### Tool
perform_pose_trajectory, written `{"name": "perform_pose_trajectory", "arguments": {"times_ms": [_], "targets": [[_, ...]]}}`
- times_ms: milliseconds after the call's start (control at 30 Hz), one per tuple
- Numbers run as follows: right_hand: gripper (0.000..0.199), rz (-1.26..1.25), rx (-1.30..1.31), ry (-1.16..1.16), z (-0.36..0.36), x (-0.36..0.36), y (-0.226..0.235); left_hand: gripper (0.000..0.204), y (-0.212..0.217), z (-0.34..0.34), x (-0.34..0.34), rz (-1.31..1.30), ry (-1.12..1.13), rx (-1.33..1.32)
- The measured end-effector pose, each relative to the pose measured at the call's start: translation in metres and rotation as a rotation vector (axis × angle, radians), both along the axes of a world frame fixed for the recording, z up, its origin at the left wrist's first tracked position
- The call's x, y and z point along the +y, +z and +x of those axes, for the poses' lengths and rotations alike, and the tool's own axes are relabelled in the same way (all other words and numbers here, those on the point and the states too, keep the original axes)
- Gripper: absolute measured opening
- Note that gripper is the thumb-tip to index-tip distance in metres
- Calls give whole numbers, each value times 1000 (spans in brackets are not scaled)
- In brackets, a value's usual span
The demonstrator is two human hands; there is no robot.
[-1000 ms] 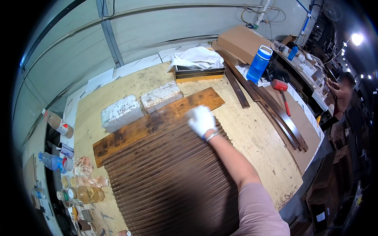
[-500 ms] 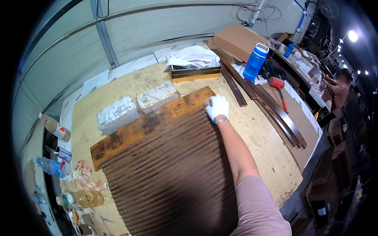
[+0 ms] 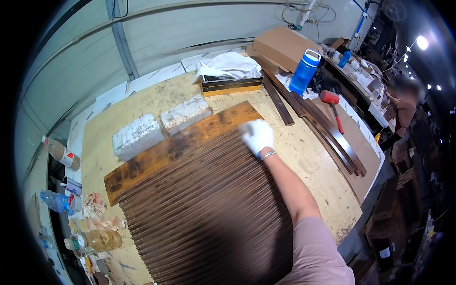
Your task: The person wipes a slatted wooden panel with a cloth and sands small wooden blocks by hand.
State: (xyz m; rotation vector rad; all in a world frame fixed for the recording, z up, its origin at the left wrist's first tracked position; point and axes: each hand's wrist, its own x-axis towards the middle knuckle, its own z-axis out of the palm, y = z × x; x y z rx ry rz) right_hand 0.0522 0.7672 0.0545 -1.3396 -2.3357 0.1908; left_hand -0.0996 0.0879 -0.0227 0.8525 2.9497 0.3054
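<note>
Right hand (image 3: 257,136) in white glove, flat on the far right corner of the slat stack (image 3: 204,209); fingers blurred, so cannot tell whether the grip is spread or pressed together. Nothing visibly pinched. Left hand out of view.

Counts:
- 1 stack of dark ribbed slats, too many to count, directly under and near-left of the grip, filling the near half of the surface (image 3: 313,156).
- 1 stained orange-brown plank (image 3: 180,145), just left of the grip, touching the stack's far edge.
- 2 white blocks (image 3: 137,135), side by side, beyond the plank, far-left of the grip.
- 1 blue bottle (image 3: 304,71), upright, far-right of the grip.
- 1 red mallet (image 3: 331,102), right of the grip, lying on dark strips (image 3: 327,133).
- 1 cardboard box (image 3: 285,45), beyond the bottle.

Orientation: slats and plank parallel, long axis running from near-left up to far-right, ending at the grip.
</note>
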Motion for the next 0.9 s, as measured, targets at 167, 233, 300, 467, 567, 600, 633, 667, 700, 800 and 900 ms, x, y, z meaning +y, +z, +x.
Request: {"name": "perform_pose_trajectory", "arguments": {"times_ms": [167,233,300,467,567,600,633,667,700,800,900], "targets": [[19,161,-23,-182,38,11,6,55,-2,-2,5,-37,11,-3],[20,-19,101,168,4,-32,20,57,-9,-2,-7,-45,-27,63],[24,-18,-25,393,-30,-78,11,59,-17,-5,-17,-121,-33,90],[22,-33,-123,389,-40,-89,-4,67,-26,-12,-25,-108,-50,93],[22,-24,5,168,2,-36,-5,69,-36,-13,-29,-49,-105,162],[21,-54,-113,-12,14,-17,-2,70,-33,-10,-23,-57,-67,106],[20,-66,-120,-101,27,-7,4,71,-21,-7,-12,-65,-27,53],[19,36,-212,-215,39,1,1,72,-8,-5,-1,-74,10,5],[18,180,-147,-235,45,4,-6,70,3,-4,8,-106,22,-13],[19,-6,-79,-13,10,-34,24,65,14,4,7,-127,39,-6],[21,-82,96,368,-53,-121,25,57,-7,0,-11,-32,-39,88]]}}
